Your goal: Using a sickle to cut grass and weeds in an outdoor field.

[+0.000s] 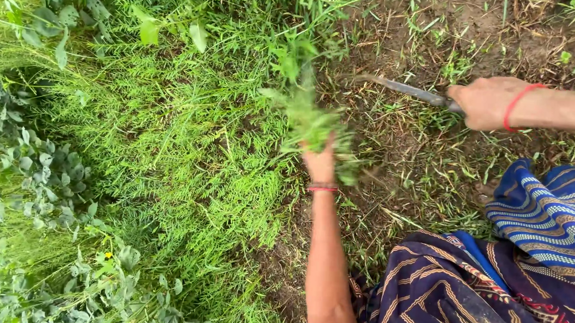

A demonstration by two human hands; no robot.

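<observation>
Grass bunch [311,121] blurred; sickle [404,90] tip perhaps hidden among stubble.

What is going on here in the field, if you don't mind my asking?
A person crouches at the edge of a patch of grass. The left hand grips a bunch of cut grass, held up above the ground. The right hand holds a sickle by its handle, blade pointing left over bare soil with stubble. Uncut green growth fills the left side; the right side is mostly cleared.

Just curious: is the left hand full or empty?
Full: the left hand is closed around a bunch of green plants that stick up above the fist.
</observation>
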